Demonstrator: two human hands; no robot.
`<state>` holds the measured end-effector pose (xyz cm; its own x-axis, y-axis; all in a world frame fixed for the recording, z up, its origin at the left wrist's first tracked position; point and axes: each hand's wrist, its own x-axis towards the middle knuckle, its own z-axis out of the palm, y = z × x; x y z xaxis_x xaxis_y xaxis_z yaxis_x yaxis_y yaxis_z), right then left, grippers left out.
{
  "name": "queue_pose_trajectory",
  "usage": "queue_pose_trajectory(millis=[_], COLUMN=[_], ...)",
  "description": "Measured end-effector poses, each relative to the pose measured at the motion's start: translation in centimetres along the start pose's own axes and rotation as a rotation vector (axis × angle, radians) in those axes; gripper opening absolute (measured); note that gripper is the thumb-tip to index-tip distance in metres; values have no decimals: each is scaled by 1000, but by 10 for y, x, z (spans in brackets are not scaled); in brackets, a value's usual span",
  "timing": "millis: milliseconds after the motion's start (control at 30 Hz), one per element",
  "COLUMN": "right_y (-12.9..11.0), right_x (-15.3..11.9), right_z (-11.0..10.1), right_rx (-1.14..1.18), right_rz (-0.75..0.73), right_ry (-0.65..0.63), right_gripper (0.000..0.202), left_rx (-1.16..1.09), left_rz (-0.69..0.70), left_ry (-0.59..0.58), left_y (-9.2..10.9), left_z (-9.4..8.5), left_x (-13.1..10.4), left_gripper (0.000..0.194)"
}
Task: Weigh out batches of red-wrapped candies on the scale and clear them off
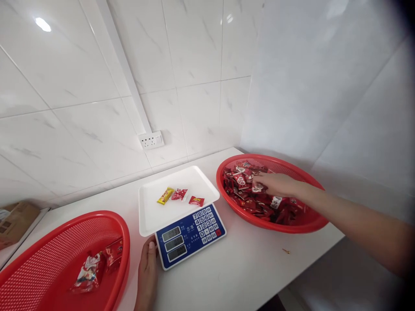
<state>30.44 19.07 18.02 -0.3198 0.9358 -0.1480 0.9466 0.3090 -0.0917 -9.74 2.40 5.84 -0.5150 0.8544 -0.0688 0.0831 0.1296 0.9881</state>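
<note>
My right hand (274, 184) reaches into a red plastic basket (238, 212) on the right, its fingers closed on a small red-and-white candy packet (257, 188). Many red candy packets (240, 179) lie heaped around it. My left hand (148, 268) rests against the left side of a blue-and-white electronic scale (191, 236); its fingers are stretched out, the tips partly hidden by the tray edge. On the scale's white tray (155, 216) lie a yellow candy packet (165, 195), a pink-and-red one (179, 194) and a red one (196, 201).
A second red basket (121, 229) at the lower left holds clear-and-red bags (89, 272). A cardboard box (19, 222) is at the far left. A wall socket (151, 140) sits behind the white table (207, 280). A small gold scrap (285, 251) lies near the front edge.
</note>
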Motion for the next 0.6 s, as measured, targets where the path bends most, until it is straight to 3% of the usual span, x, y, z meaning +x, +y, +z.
queue_pose_trajectory(millis=[100, 167, 267, 400, 500, 600], right_y=[15, 7, -28, -75, -84, -76], right_x=[-8, -9, -4, 5, 10, 14], right_z=[-16, -19, -4, 30, 43, 41], right_rx=[-29, -20, 79, 198, 194, 144], right_rz=[127, 134, -17, -187, -197, -186], right_ry=[-22, 16, 60, -46, -54, -66], right_gripper=[22, 18, 25, 22, 22, 23], left_rx=[7, 18, 26, 20, 27, 12], left_rz=[-18, -16, -1, 6, 11, 17], left_ry=[-2, -4, 4, 19, 21, 30], left_y=[2, 2, 1, -1, -3, -4], left_z=[0, 1, 1, 1, 1, 1], left_x=[0, 0, 0, 0, 1, 1], left_gripper=[53, 52, 52, 53, 52, 52])
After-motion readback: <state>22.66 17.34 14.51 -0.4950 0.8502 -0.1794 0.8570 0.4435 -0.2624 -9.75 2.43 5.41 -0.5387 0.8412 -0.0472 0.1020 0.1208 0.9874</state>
